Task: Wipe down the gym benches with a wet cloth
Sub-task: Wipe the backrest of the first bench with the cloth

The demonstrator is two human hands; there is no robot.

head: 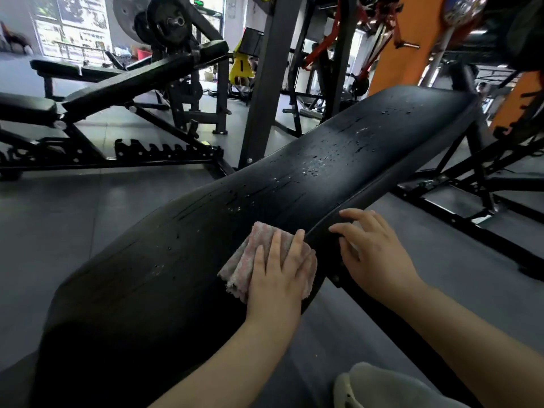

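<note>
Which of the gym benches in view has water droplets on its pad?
The near black bench, under the pink cloth pressed by the left hand; the benches behind at left look dry.

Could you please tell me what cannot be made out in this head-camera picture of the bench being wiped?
- Head view: the part of the cloth under the left hand is covered by that hand.
- The bench pad has its near end in deep shadow, so wetness there cannot be judged.
- The right hand hides the pad's edge beneath its fingers.
- The posters on the far wall are too blurred to read.
</note>
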